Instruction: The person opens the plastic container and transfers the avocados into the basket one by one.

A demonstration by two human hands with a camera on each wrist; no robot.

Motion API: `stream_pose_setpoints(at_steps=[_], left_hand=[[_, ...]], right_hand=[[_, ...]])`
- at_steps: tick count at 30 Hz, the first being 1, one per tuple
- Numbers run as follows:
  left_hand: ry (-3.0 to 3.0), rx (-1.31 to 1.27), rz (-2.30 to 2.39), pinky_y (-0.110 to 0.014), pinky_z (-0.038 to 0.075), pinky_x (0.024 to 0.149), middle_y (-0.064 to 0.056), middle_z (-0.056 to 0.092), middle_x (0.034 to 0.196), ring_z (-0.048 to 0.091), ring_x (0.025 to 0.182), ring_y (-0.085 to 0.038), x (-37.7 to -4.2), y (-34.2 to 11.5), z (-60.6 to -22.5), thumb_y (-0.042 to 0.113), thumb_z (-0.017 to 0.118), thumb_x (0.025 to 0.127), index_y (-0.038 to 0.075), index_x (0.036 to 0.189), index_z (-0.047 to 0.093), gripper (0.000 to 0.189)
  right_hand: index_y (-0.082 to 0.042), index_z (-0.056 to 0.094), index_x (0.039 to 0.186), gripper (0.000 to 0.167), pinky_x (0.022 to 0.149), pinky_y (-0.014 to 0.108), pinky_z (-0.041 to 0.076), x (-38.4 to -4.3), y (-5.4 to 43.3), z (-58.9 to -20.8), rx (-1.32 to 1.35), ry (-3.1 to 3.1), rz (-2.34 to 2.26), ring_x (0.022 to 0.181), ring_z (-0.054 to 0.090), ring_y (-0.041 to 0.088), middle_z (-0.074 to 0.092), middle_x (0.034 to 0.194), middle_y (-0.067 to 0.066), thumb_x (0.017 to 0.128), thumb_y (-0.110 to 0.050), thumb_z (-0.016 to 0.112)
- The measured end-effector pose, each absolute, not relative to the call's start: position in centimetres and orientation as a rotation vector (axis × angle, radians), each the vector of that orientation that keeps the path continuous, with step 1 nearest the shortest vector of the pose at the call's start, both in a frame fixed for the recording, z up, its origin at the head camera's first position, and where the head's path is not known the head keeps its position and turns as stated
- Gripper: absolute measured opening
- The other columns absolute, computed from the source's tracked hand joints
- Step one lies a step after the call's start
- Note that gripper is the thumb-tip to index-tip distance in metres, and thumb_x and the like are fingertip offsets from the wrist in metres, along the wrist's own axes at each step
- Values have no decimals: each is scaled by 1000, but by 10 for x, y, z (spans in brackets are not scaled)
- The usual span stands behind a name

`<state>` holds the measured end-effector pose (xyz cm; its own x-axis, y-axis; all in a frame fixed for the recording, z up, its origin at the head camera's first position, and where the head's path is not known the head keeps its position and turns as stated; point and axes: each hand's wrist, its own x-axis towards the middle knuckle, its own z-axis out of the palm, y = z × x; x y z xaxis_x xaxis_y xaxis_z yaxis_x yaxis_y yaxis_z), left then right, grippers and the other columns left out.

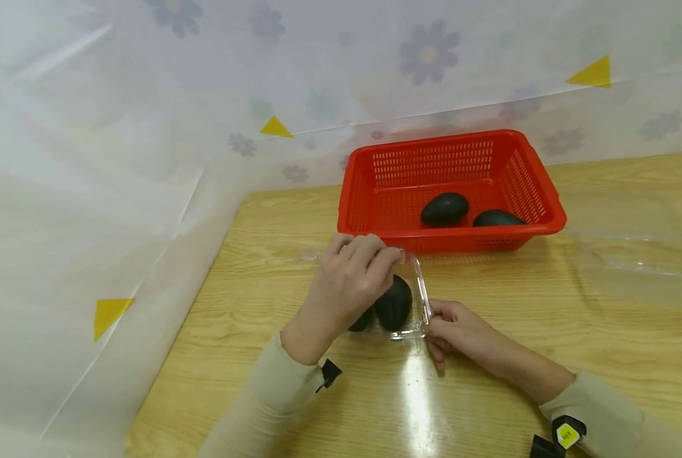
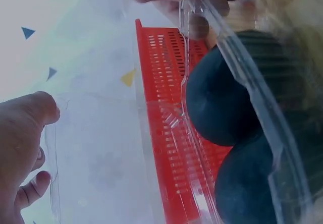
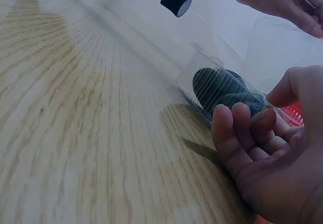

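A clear plastic clamshell box (image 1: pixel 424 292) stands on the table with two dark green avocados (image 1: pixel 395 305) side by side in it. Its lid (image 2: pixel 106 158) is raised, and my left hand (image 1: pixel 352 273) pinches the lid's edge between thumb and fingers. In the head view that hand covers part of the box and one avocado. My right hand (image 1: pixel 458 334) holds the box's right rim, thumb on top and fingertips (image 3: pixel 222 115) curled beside the wall. The left wrist view shows the avocados (image 2: pixel 222 98) close behind the rim.
Behind the box is a red plastic basket (image 1: pixel 450 240) holding two more avocados (image 1: pixel 445 208). Another clear plastic container (image 1: pixel 639 267) lies on the wooden table (image 1: pixel 232 305) at the right. A white flowered sheet (image 1: pixel 341 70) hangs along the back and left side.
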<state>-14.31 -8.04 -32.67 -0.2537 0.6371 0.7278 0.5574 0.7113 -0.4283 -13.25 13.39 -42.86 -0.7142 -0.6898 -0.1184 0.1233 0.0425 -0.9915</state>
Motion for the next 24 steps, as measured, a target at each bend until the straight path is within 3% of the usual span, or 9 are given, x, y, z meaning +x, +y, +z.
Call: stream_pose_setpoints(at_steps=[6,13,19,24], left_hand=[[-1953,-980,87,-27,49,73,1,65,92,60,75,-12,-138,-89,-331,7,59,88,14,111,65,25],[-2064,-989,79,-31,51,88,-1,68,112,65,99,-17,-129,-104,-338,11,64,87,14,119,67,32],[-2302,-1030,58,-33,52,98,-10,62,131,62,116,-23,-126,-116,-353,30,77,85,6,134,58,58],[-2617,-972,45,-41,41,113,-17,43,152,46,138,-28,-124,-131,-367,54,72,85,1,149,40,89]], right_hand=[[10,35,84,15,56,49,56,-135,135,-430,-582,1628,-1798,54,57,22,47,62,8,92,-1,41],[4,36,81,15,57,51,56,-138,137,-432,-587,1595,-1813,57,56,18,46,63,7,93,-2,42],[4,37,82,17,58,49,57,-136,138,-434,-612,1579,-1803,57,57,18,46,63,5,96,-4,43],[10,37,82,21,59,48,57,-131,144,-434,-666,1575,-1728,54,61,23,49,61,5,97,-4,43]])
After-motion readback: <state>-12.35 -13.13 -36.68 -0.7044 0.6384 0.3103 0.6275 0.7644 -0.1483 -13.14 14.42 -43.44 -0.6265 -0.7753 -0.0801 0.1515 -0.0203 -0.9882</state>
